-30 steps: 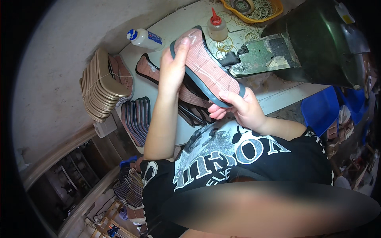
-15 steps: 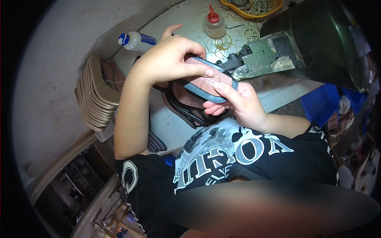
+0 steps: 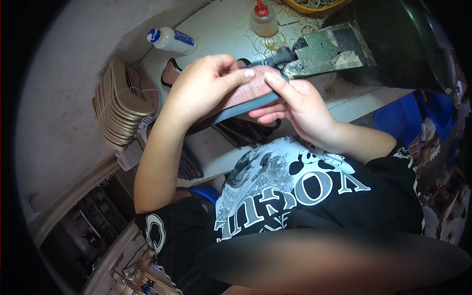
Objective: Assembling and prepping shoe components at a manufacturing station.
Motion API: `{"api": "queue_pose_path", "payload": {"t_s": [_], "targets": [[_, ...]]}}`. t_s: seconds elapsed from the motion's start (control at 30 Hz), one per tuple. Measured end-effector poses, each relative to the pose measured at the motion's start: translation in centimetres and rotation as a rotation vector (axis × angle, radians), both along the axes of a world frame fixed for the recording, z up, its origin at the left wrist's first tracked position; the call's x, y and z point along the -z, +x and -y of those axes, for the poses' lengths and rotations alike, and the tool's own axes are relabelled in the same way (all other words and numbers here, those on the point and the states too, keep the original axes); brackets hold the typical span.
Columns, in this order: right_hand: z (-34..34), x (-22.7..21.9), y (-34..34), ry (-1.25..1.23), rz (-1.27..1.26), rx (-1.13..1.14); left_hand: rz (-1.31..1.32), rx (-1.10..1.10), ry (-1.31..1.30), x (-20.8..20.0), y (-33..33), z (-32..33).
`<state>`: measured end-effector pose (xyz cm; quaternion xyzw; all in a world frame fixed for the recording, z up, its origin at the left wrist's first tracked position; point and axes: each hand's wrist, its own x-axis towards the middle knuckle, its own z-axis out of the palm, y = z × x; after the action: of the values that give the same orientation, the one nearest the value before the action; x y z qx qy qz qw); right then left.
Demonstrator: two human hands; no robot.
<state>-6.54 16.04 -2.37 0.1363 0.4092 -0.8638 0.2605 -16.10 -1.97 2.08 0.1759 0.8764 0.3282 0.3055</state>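
A sandal sole (image 3: pixel 255 87) with a pink ribbed face and a dark blue-grey edge is held slanted above the table, its pink side up. My left hand (image 3: pixel 199 83) grips its upper side, the thumb pressed flat on the pink face and the fingers hidden beyond the edge. At the right end, my right hand (image 3: pixel 309 105) pinches it, thumb on top and fingers underneath. A black machine nose (image 3: pixel 282 56) lies just beyond that end; whether it touches the sole I cannot tell. Beneath my hands lie dark sandal pieces (image 3: pixel 236 132), partly covered.
On the left stands a tied stack of tan soles (image 3: pixel 120 115). A white bottle (image 3: pixel 172 39) and a red-capped squeeze bottle (image 3: pixel 264 22) are farther back, near loose rubber bands and a yellow basket (image 3: pixel 314 6). A green machine (image 3: pixel 334 49) reaches in from the right, above blue bins (image 3: pixel 398 115).
The sole has tilted and swung, its long edge now running down to the left. My left hand's raised finger has folded in, and its thumb has moved up and left.
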Motion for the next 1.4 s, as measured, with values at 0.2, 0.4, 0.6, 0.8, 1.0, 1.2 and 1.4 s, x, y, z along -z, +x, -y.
{"api": "queue_pose_path", "payload": {"t_s": [0.2, 0.4, 0.6, 0.8, 1.0, 1.2, 1.4], "targets": [[-0.3, 0.5, -0.2, 0.041, -0.076, 0.007, 0.176, -0.107, -0.038, -0.2, 1.1, -0.4], [-0.7, 0.5, 0.2, 0.102, -0.100, -0.019, 0.458, -0.157, 0.103, 0.4, 1.7, -0.4], [-3.9, -1.0, 2.2, 0.111, 0.019, -0.217, 0.554, -0.268, 0.177, -0.1, 2.9, -1.9], [-4.7, -1.7, 5.8, 0.143, -0.053, -0.315, 0.471, -0.235, 0.130, 0.3, 1.4, -1.2], [-2.9, -0.2, 4.1, 0.113, -0.095, -0.123, 0.198, -0.287, 0.142, 2.6, -0.2, -0.2], [-1.0, 1.6, 1.7, 0.063, -0.138, -0.041, 0.274, -0.291, 0.261, 1.3, 0.3, -0.3], [-0.2, 1.1, 1.7, 0.015, -0.060, 0.029, 0.442, -0.356, 0.513, 2.8, 1.5, -0.3]]}}
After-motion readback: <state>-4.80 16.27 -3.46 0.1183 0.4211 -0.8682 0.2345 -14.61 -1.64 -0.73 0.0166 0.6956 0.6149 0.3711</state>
